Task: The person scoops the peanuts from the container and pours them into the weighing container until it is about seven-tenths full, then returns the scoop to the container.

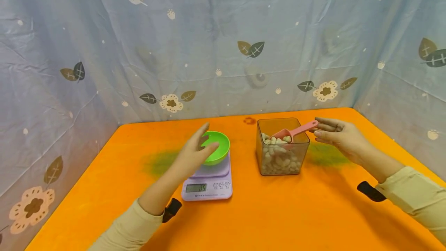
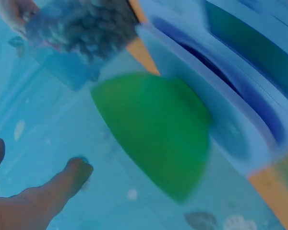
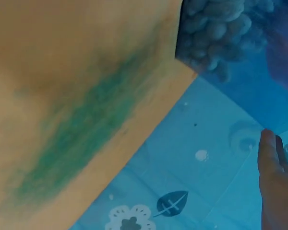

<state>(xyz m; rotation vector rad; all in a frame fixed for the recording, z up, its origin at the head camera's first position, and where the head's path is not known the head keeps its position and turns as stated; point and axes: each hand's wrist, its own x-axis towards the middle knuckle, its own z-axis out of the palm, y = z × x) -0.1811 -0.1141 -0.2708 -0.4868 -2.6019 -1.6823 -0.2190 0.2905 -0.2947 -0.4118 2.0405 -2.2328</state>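
Note:
A bright green bowl [image 1: 222,153] stands on a lilac digital kitchen scale [image 1: 209,195], whose display shows what looks like 05. My left hand [image 1: 192,153] hovers at the bowl's left side, thumb and fingers spread; the left wrist view has its fingers [image 2: 62,187] apart from the bowl [image 2: 153,129]. To the right stands a clear brownish square container [image 1: 263,169] of pale, peanut-like pieces [image 1: 278,158]. A pink scoop [image 1: 303,128] leans in it, handle over the right rim. Beside that handle's end is my right hand [image 1: 343,136], fingers extended; whether they touch it I cannot tell.
An orange tabletop [image 1: 265,216] with greenish smudges lies under everything. Pale blue curtains [image 1: 216,18] printed with leaves and flowers enclose it at the back and both sides. Black bands [image 1: 371,191] show at both wrists.

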